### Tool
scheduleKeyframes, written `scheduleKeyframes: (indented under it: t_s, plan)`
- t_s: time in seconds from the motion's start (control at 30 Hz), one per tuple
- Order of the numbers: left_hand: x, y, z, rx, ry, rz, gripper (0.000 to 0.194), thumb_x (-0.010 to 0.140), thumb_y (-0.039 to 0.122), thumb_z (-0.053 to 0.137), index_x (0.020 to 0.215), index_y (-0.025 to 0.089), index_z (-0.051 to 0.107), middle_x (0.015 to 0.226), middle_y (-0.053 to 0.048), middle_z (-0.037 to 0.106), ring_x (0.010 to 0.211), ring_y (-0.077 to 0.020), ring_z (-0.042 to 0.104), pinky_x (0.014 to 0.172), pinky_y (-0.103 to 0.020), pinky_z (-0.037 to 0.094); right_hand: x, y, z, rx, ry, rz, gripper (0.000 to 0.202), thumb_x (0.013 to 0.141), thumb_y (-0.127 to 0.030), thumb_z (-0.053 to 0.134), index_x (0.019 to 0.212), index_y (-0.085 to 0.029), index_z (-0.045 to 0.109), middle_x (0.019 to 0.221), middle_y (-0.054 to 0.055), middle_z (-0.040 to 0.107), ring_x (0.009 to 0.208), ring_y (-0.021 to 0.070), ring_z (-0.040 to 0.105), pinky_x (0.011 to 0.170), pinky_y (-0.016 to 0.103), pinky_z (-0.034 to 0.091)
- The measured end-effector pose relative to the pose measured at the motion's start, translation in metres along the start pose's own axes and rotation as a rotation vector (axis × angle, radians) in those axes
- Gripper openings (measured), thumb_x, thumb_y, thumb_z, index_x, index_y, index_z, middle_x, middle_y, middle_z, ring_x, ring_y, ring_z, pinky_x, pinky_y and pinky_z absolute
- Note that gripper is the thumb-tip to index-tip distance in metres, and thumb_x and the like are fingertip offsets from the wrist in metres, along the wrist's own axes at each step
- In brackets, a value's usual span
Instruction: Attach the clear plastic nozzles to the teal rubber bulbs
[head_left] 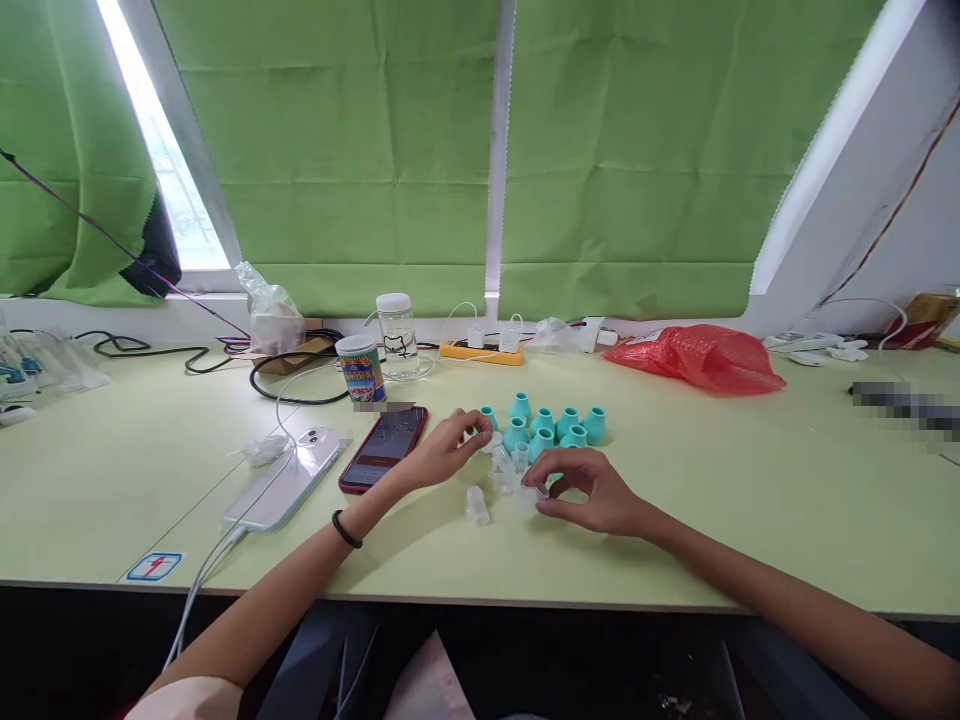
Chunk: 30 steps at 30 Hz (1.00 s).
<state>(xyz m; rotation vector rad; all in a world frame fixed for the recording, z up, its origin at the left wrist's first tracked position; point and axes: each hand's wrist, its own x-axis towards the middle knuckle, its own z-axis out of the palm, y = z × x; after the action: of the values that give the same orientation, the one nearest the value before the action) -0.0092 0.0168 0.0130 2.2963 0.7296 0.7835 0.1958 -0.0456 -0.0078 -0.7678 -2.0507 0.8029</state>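
My left hand [448, 450] has its fingertips closed at the top of a small translucent plastic piece [496, 447], beside the teal parts. With thumb and forefinger, my right hand [592, 492] grips another translucent plastic piece [532, 496] low over the table. More clear pieces lie between the hands, and one short clear tube-like piece [477, 505] rests apart, nearer the front edge. Just behind the hands stand several small teal, vase-shaped parts [541, 445] with open tops, grouped together. My right fingers partly cover the nearest of them.
Left of my left hand lie a red-cased phone [384, 448] and a pale phone [289, 480] with a white cable. Behind them stand a printed can [361, 372] and a clear bottle [397, 340]. A yellow power strip [480, 353] and red plastic bag [697, 360] lie along the back.
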Motion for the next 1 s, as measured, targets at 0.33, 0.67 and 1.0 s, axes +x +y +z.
scheduleKeyframes:
  t_s: [0.33, 0.67, 1.0]
  plan:
    - [0.002, -0.024, 0.011, 0.846, 0.058, 0.026, 0.019, 0.079, 0.022, 0.041, 0.082, 0.017, 0.058, 0.084, -0.007, 0.051, 0.084, -0.0189, 0.037, 0.072, -0.030, 0.036, -0.005, 0.004, 0.006, -0.495, 0.009, -0.274, 0.013, 0.070, -0.018, 0.051, 0.082, -0.016, 0.054, 0.074, 0.003, 0.058, 0.057, 0.0084, 0.050, 0.057, 0.022, 0.042]
    - [0.003, -0.020, -0.006, 0.840, 0.220, -0.116, 0.023, 0.079, 0.022, 0.037, 0.079, 0.016, 0.059, 0.073, -0.005, 0.058, 0.075, -0.0177, 0.044, 0.062, -0.026, 0.037, -0.005, 0.011, 0.005, -0.771, -0.003, -0.292, 0.013, 0.072, -0.022, 0.048, 0.081, -0.015, 0.055, 0.071, 0.004, 0.058, 0.064, 0.0124, 0.052, 0.055, 0.023, 0.037]
    - [-0.002, -0.022, 0.001, 0.829, 0.012, -0.091, 0.020, 0.066, 0.027, 0.053, 0.084, 0.018, 0.058, 0.082, -0.005, 0.059, 0.078, -0.0194, 0.050, 0.068, -0.028, 0.040, -0.004, 0.017, 0.005, -0.897, 0.081, -0.222, 0.015, 0.071, -0.025, 0.049, 0.079, -0.016, 0.057, 0.067, 0.002, 0.057, 0.052, 0.0096, 0.047, 0.047, 0.023, 0.029]
